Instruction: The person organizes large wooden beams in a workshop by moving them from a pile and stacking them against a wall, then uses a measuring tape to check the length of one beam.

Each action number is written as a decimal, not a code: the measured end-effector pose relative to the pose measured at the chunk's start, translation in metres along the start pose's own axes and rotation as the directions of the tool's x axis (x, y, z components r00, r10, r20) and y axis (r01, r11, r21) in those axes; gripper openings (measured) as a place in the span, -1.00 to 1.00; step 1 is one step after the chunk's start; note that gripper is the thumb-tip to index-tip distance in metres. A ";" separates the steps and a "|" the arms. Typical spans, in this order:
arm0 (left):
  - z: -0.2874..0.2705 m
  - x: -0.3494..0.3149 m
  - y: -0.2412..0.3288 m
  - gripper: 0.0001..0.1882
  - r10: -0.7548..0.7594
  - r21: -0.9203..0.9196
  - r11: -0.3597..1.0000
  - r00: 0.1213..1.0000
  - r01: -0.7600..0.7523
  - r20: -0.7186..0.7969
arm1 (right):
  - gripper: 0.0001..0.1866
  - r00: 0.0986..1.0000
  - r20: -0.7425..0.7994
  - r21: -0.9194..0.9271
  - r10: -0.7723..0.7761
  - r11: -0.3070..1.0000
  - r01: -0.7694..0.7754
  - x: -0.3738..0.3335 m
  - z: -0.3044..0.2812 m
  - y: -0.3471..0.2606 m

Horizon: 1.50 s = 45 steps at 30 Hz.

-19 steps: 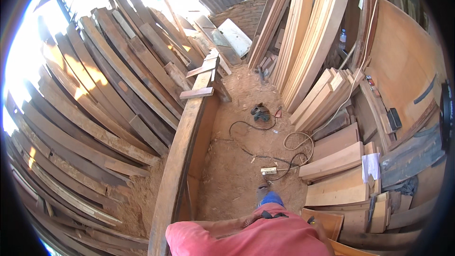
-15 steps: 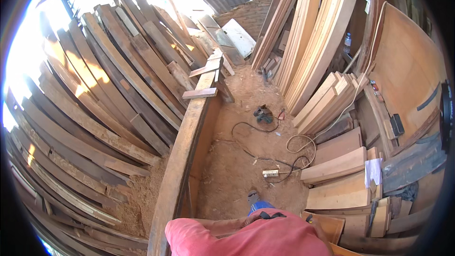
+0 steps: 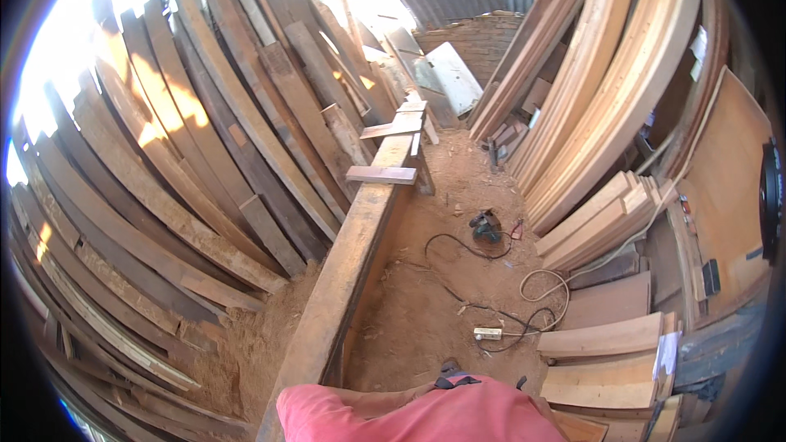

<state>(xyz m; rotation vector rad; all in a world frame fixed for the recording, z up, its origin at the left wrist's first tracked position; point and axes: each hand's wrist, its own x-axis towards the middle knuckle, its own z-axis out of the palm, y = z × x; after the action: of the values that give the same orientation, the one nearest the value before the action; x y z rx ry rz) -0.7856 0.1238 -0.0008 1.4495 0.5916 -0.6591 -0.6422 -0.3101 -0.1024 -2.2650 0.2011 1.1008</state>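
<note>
My left forearm (image 3: 389, 401) lies bent across my front, below the pink shirt sleeve. Its hand end reaches a small dark thing (image 3: 458, 381) at my waist; my fingers there are too hidden to make out, and so is whether they grip it. My right hand is out of sight behind the pink shirt (image 3: 434, 417). Left of me runs a long wooden bench beam (image 3: 348, 262). Short boards (image 3: 381, 174) lie across its far end. Part of my shoe (image 3: 449, 366) shows on the ground.
A corded power tool (image 3: 486, 227) rests on the sawdust-covered ground ahead. Its cable winds toward a white power strip (image 3: 488, 333). Many dark planks (image 3: 246, 106) lean along the left. Pale boards (image 3: 610, 115) stand at the right, above shorter stacked boards (image 3: 602, 336).
My view has shifted left and slightly down, so the bench, tool and boards appear farther right. My blue trouser leg and the bit of my right arm that showed are now hidden.
</note>
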 end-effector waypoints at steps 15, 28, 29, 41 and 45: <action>-0.030 0.000 -0.008 -0.43 -0.032 -0.198 0.980 0.986 -0.001 -0.161 | -0.50 0.983 0.171 -0.115 -0.062 0.990 0.083 0.090 -0.025 -0.143; 0.014 -0.027 0.011 -0.48 -0.076 -0.317 0.948 0.963 -0.011 -0.260 | -0.48 0.913 0.369 -0.311 -0.173 0.903 0.297 0.176 -0.074 -0.246; 0.011 -0.025 0.016 -0.48 -0.077 -0.317 0.948 0.962 -0.010 -0.262 | -0.45 0.929 0.331 -0.278 -0.165 0.924 0.263 0.179 -0.074 -0.250; -0.137 0.050 0.076 -0.52 -0.016 -0.308 0.950 0.973 -0.057 -0.229 | -0.29 0.862 0.324 -0.248 -0.389 0.845 0.474 0.262 -0.009 -0.406; -0.227 0.061 0.091 -0.53 -0.012 -0.278 0.959 0.973 -0.054 -0.230 | -0.30 0.908 0.301 -0.254 -0.291 0.893 0.371 0.279 0.023 -0.499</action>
<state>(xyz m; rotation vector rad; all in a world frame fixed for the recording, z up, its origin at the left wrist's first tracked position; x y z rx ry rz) -0.6715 0.3479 0.0089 1.2669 0.8153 -0.3725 -0.2881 0.1391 -0.0976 -2.2722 -0.4831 1.2858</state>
